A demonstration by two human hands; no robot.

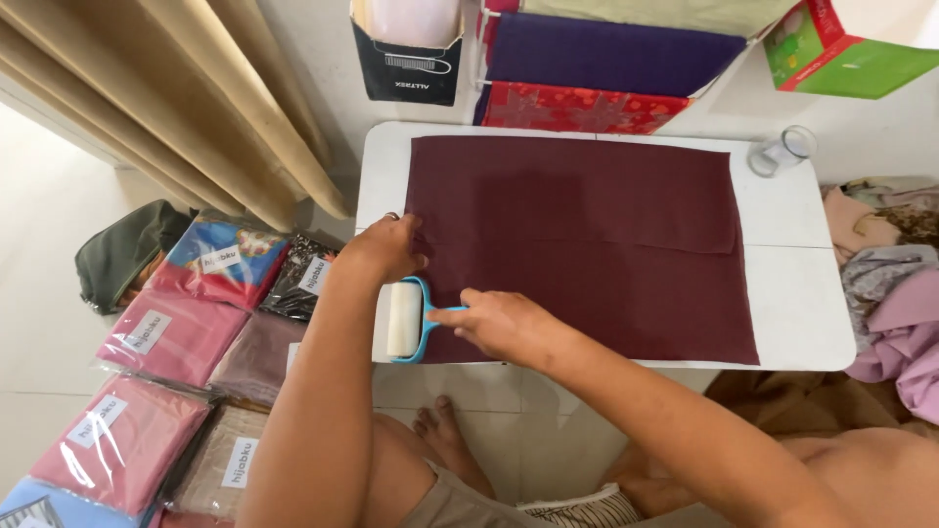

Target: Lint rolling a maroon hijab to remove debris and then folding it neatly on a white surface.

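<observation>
A lint roller [406, 319] (blue-handled) is gripped by the right hand [499, 323]; maroon cloth [587, 244] is pressed flat beneath the left hand [386, 246] on the bench [792, 293].

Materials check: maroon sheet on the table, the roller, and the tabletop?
Maroon cloth: seems a thin woven fabric, matte, with soft fold creases and a slightly uneven edge. Lint roller: handle looks like blue moulded plastic, smooth; the white drum is probably paper or adhesive sheet, hard to confirm. Table: white, smooth, rounded corners, likely plastic or laminate. Right hand holds the handle; left hand presses the cloth.
</observation>
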